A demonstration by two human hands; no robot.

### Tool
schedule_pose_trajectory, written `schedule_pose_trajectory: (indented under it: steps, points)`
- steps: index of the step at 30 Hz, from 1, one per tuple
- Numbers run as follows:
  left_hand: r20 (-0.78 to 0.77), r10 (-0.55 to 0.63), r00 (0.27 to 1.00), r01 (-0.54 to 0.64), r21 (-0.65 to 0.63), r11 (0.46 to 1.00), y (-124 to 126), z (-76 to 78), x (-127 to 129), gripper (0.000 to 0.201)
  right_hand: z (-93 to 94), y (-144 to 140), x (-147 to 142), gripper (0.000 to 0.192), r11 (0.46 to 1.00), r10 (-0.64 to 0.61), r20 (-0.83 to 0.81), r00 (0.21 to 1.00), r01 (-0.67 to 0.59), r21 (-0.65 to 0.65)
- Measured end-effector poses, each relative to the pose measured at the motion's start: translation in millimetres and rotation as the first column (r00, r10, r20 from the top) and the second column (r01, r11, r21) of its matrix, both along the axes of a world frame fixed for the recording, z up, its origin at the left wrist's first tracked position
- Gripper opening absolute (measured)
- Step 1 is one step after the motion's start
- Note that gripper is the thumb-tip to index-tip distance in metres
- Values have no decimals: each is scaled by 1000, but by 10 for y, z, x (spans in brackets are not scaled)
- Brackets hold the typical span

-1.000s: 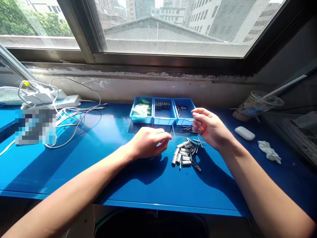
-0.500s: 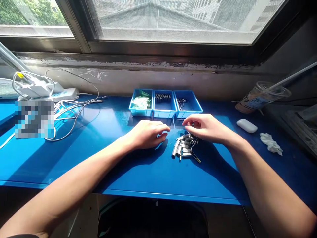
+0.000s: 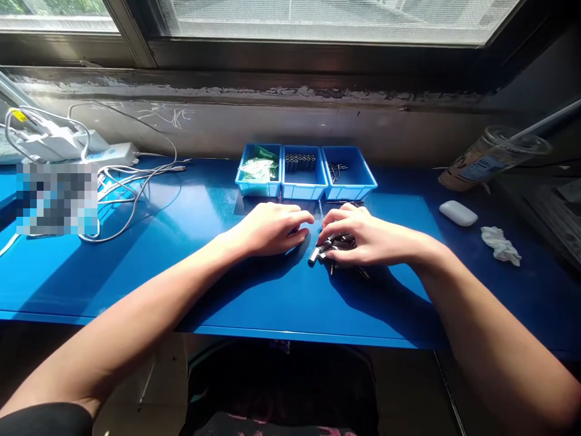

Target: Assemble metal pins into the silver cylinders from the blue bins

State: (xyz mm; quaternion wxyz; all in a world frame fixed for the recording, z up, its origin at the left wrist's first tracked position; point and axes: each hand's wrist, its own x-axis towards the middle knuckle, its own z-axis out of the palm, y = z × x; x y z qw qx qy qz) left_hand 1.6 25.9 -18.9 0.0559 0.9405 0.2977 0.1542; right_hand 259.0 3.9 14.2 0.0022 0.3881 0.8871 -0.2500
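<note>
A small pile of short silver metal cylinders and thin pins (image 3: 323, 248) lies on the blue table (image 3: 190, 266). My right hand (image 3: 365, 239) lies over most of this pile, with thumb and fingertips curled onto the pieces at its left edge. My left hand (image 3: 272, 229) rests palm down just left of the pile, fingers curled in; nothing shows in it. Behind both hands stand three blue bins: the left bin (image 3: 258, 188) holds clear and green bags, the middle bin (image 3: 303, 189) holds dark cylinders, the right bin (image 3: 358, 181) holds thin pins.
A white power strip (image 3: 109, 154) and tangled white cables (image 3: 131, 188) lie at the far left beside a blurred patch. At the right are a tipped plastic cup with a straw (image 3: 492, 154), a white oval case (image 3: 458, 213) and a crumpled tissue (image 3: 500, 245). A window sill runs behind.
My right hand has come down from in front of the right bin onto the pile and now covers it. My left hand has stayed in place. The view has tilted downward.
</note>
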Motion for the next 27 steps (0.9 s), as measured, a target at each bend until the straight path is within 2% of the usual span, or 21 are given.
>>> schedule_pose_trajectory:
  steps: [4,17,22,27]
  points:
    - [-9,3,1000,-3,-22,1000,-2,12,2,27,-3,8,-6,34,1000,-10,-29,1000,9,-7]
    - [-54,-1,999,-2,-48,999,-5,30,-3,31,-62,-10,-13,16,1000,2,-120,993,1,24]
    - [-63,-2,998,-2,-53,999,3,28,-21,31,-82,-23,-10,18,998,6,-145,989,3,56]
    - [-41,-19,999,17,-50,999,10,11,-39,29,-98,-32,1,31,996,40,-197,980,-23,91]
